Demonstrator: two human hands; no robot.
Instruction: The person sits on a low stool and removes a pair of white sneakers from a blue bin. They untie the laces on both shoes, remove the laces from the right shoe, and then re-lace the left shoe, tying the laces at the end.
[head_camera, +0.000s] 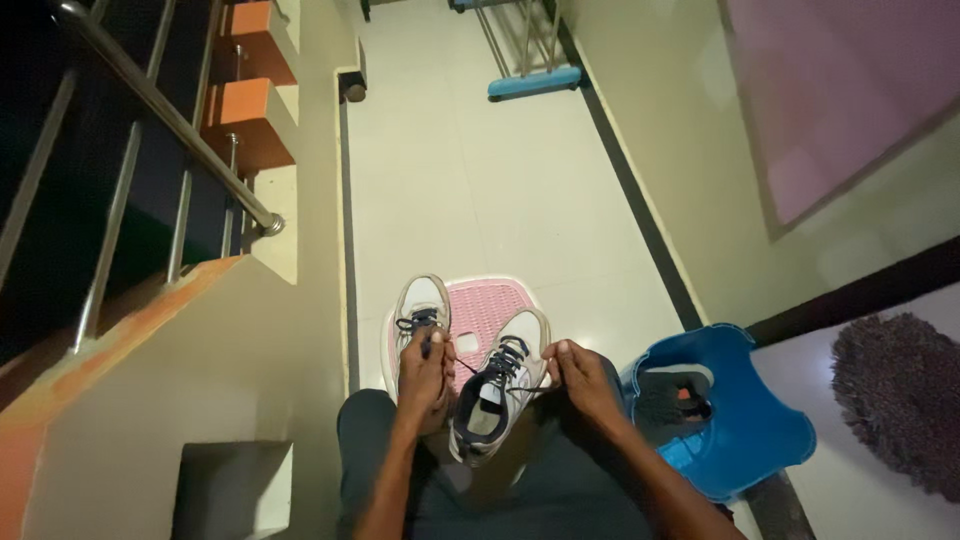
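- White sneaker (495, 385) is held tilted over the lap, opening toward the camera; dark lace (468, 368) is stretched across it.
- Left hand (422, 372) is closed on one lace end, right hand (582, 378) pinched on the other.
- Lacing looks threaded through (no knot seen yet).
- Second sneaker (420, 305) is set on the pink mat (480, 305); blue stool (740, 420) just beside.

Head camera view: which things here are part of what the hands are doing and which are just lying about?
In hand:
- left hand and right hand, each pulling a dark lace end
- white lace-up sneaker with dark laces

Lying about:
- second white sneaker
- pink ribbed mat
- blue plastic stool
- grey shaggy rug
- steel stair railing
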